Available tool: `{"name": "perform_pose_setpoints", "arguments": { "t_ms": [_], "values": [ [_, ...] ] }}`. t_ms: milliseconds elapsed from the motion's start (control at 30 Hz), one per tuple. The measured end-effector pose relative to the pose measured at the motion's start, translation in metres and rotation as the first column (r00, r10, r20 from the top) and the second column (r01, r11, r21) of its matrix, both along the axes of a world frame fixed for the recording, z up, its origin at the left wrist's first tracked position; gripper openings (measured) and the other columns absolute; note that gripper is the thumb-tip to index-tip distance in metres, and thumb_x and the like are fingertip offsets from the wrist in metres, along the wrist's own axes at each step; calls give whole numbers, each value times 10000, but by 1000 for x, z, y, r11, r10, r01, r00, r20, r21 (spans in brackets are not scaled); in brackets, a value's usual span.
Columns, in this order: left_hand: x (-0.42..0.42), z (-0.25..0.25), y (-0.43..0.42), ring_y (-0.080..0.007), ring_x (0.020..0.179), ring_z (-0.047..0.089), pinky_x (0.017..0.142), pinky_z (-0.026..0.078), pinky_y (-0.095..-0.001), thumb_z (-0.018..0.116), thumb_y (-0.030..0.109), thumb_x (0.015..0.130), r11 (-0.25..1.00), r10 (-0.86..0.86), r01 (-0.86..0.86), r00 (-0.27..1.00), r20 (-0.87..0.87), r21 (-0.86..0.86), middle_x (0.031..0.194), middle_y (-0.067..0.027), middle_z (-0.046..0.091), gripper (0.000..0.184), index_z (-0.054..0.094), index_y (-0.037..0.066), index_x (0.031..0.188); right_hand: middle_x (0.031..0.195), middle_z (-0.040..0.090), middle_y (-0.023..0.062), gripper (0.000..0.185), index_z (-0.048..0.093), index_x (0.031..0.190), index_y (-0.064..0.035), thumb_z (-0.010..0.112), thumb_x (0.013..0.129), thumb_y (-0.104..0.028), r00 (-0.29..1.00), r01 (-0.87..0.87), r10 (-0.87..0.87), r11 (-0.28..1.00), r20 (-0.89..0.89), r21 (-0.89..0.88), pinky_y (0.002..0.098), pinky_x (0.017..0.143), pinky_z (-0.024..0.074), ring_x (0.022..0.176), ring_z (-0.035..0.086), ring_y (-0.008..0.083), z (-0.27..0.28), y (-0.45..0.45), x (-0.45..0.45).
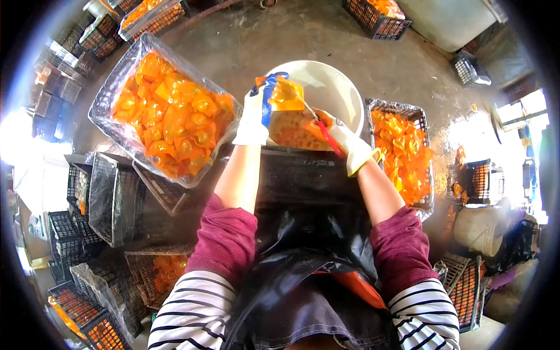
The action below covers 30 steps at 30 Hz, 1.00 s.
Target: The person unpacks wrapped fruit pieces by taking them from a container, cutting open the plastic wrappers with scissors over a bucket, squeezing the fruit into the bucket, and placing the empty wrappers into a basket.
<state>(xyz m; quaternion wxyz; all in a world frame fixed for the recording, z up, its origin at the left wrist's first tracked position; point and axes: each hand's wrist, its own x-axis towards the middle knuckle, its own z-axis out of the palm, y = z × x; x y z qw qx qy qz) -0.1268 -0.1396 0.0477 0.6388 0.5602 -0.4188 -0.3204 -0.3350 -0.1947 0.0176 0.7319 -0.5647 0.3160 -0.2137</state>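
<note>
- Orange film makes up the packet (pixel 289 96) that you pinch in your left hand (pixel 263 100); it stands over the near left part of the pale tub (pixel 345 87).
- Your left hand wears a white glove with blue on the fingers, and these are closed on the packet's left side.
- Your right hand (pixel 346 142), also gloved, is wrapped round a red-handled tool (pixel 331 139); you cannot tell from this view whether it is scissors or a knife.
- The tool's thin tip points up and left to the packet's lower right edge; whether the two touch is too small to tell.
- Below both hands, a wet-looking orange-brown mass (pixel 286 133) lies in the near side of the tub.
- Left of the tub, a large lined crate (pixel 104 114) is heaped with orange packets (pixel 169 111), many with a rounded lump inside.
- Right of the tub, just beside it, a dark crate (pixel 402 108) is full of crumpled orange film (pixel 402 154).
- Your black apron (pixel 309 186) spreads before the tub's near rim.
- Further dark crates (pixel 119 195) stand at your left, and a bucket (pixel 479 228) at far right.
</note>
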Motion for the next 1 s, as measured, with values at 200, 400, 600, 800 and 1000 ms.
{"name": "perform_pose_setpoints", "arguments": {
  "t_ms": [200,400,600,800,1000],
  "values": [
    [5,-6,-7,-245,1091,610,927,495,-360,471,332,989,978,-192,208,902,-387,0,1159,-114,643,384,577,47,1223,951,658,91,392,597,1152,-34,661,890,-318,925,-67,18,991,-379,-118,281,588,509,722,609,129,28,7,2],
    [-3,-8,-17,-240,1130,582,959,496,-399,589,374,932,986,-117,167,676,-728,-4,1252,-99,588,474,518,62,1281,864,660,76,378,623,1123,-50,676,877,-332,969,138,-102,979,-224,150,246,498,469,532,573,140,38,7,2],
    [-8,-29,-20,-153,978,610,828,526,-253,754,151,820,992,-68,106,909,-411,71,1094,-71,628,444,578,36,1211,852,669,68,360,647,1110,-48,693,868,-311,963,92,-80,995,-258,34,244,482,468,529,579,135,26,12,5],
    [-7,-31,-14,-151,918,628,833,513,-258,703,134,856,1000,28,-20,899,-436,22,1044,-71,651,350,602,16,1169,900,658,61,355,631,1139,-42,678,884,-285,980,52,-59,998,-188,-44,245,499,482,632,616,135,28,16,10],
    [-8,-21,-12,-177,939,635,801,525,-256,669,128,878,993,84,-54,941,-327,101,1023,-80,659,311,612,2,1157,953,652,64,377,594,1193,-48,669,890,-259,969,18,-31,998,-244,-57,240,514,496,683,638,144,31,17,9]
  ]
}}
